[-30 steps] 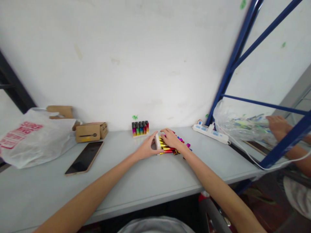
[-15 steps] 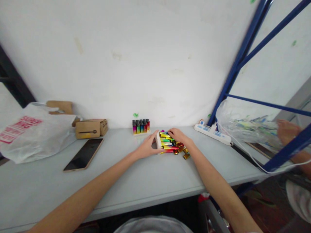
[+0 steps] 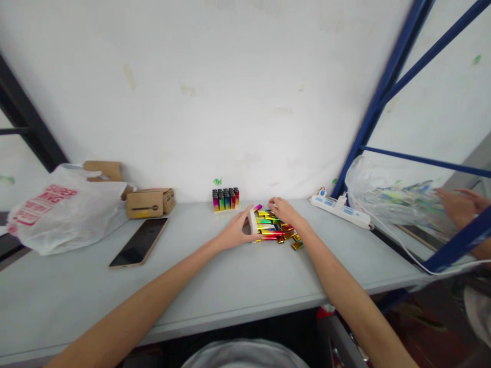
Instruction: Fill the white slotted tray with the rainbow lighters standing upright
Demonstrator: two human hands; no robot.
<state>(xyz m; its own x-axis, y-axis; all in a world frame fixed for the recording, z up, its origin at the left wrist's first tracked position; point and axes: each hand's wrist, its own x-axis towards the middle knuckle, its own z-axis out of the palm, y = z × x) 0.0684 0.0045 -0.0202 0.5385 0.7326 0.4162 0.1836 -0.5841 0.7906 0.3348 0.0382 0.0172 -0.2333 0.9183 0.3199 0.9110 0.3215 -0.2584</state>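
Observation:
My left hand (image 3: 236,232) is closed around a white tray (image 3: 252,221) tipped up on its side, thumb low and fingers at its top. Shiny metallic lighters (image 3: 268,232) in gold, red and green lie in a loose pile against the tray's right side. Over the back of that pile is my right hand (image 3: 283,210), its fingers curled; whatever is between the fingertips is hidden. A purple piece (image 3: 258,207) shows at the pile's back left. Farther left, a block of upright rainbow-coloured lighters (image 3: 226,199) with black tops stands by the wall.
On the left lie a phone (image 3: 138,243), a small cardboard box (image 3: 149,203) and a white plastic bag (image 3: 69,209). A power strip (image 3: 341,210) runs along the right, beside a blue metal frame (image 3: 368,117) and a clear bag (image 3: 399,202). A co-worker's hands (image 3: 458,204) are beyond the frame.
My right hand has lifted slightly off the back of the pile. My left hand still holds the tray. The whole view has shifted a little.

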